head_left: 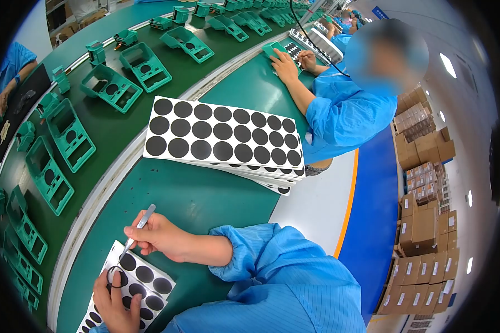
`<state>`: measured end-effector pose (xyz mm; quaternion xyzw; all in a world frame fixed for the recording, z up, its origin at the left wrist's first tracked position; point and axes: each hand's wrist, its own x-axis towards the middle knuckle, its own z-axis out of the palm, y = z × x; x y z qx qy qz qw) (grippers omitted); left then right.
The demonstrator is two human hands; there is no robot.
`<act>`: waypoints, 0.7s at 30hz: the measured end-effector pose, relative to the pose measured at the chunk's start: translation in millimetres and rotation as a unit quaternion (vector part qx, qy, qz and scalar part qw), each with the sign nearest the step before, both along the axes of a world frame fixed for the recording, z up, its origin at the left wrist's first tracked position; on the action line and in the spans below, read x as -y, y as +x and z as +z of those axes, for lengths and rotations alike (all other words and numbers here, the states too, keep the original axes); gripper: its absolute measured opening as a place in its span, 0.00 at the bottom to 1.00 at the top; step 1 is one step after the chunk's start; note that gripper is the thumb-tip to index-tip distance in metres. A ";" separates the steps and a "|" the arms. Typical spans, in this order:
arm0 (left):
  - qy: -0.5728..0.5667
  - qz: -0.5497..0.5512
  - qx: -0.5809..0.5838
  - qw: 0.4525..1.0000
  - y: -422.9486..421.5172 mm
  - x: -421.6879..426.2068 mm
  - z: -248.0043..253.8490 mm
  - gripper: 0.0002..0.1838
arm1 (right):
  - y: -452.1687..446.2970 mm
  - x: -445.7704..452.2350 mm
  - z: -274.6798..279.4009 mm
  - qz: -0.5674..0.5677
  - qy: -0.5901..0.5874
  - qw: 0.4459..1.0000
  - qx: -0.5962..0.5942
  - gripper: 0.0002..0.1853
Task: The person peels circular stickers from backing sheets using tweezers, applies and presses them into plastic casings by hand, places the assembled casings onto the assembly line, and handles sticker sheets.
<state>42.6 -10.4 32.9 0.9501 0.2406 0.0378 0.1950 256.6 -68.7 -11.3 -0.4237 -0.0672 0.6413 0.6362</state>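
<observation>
My right hand (158, 238) pinches a pair of metal tweezers (145, 216), their tips pointing down at the upper edge of a white sheet of round black stickers (145, 273). My left hand (114, 305) rests on that sheet with its fingers stretched and the thumb apart. By its fingertips is a thin dark loop (115, 276); I cannot make out whether it is a lifted sticker. Farther up the green worktop (166, 188) lies a stack of larger sticker sheets (222, 130), the top one with rows of black dots.
Left of the worktop runs a green conveyor (111, 133) with rows of green plastic housings (112, 89), some bearing a black dot. A co-worker in a blue smock (350, 105) works over a green part (274, 50) at the upper right. Cardboard boxes (419, 222) are stacked along the right.
</observation>
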 end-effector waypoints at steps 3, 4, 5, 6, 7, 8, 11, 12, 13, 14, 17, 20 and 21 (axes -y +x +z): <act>-0.004 0.001 0.001 1.000 0.3 0.6 1.3 0.32 | -1.4 -0.9 -2.5 0.000 0.000 1.000 0.002 0.12; -0.006 0.004 0.000 1.000 -0.3 0.8 1.6 0.32 | -2.2 -1.0 -2.1 0.000 0.001 1.000 0.002 0.12; -0.006 0.004 -0.001 1.000 -2.8 -0.9 -1.9 0.32 | -2.7 -1.1 -1.4 0.002 -0.001 1.000 0.002 0.12; 0.005 0.002 -0.002 1.000 -6.4 -3.7 -8.4 0.34 | -3.2 -1.2 -1.0 0.003 -0.003 1.000 0.002 0.12; 0.015 0.000 -0.003 1.000 -8.9 -5.3 -12.2 0.35 | -3.6 -1.3 -1.1 0.003 -0.003 1.000 0.002 0.12; 0.015 0.000 -0.003 1.000 -9.1 -5.4 -11.6 0.35 | -3.8 -1.4 -1.1 0.004 -0.003 1.000 0.001 0.12; -0.004 0.001 -0.010 1.000 -9.8 -5.1 -8.9 0.34 | -5.2 -1.8 -1.8 0.004 -0.002 1.000 -0.003 0.12; 0.003 -0.002 -0.004 1.000 -8.6 -4.5 -7.2 0.33 | -5.6 -2.1 -2.1 0.004 -0.002 1.000 -0.007 0.12; 0.011 -0.005 0.002 1.000 -8.2 -4.3 -6.3 0.33 | -6.1 -2.3 -2.8 0.004 -0.002 1.000 -0.007 0.12; 0.011 -0.005 0.002 1.000 -9.0 -4.6 -6.8 0.33 | -6.7 -2.6 -3.6 0.005 -0.003 1.000 -0.010 0.12; 0.022 -0.012 0.011 1.000 -10.6 -4.6 -6.3 0.32 | -8.3 -3.1 -3.2 0.005 -0.006 1.000 -0.010 0.12; -0.010 -0.003 -0.041 0.999 -9.0 -1.9 5.5 0.35 | -11.3 -3.5 -4.3 0.004 -0.005 1.000 -0.010 0.12; 0.022 -0.017 -0.004 1.000 -3.5 -2.7 9.4 0.31 | -11.2 -3.6 -4.8 0.004 0.000 1.000 -0.009 0.12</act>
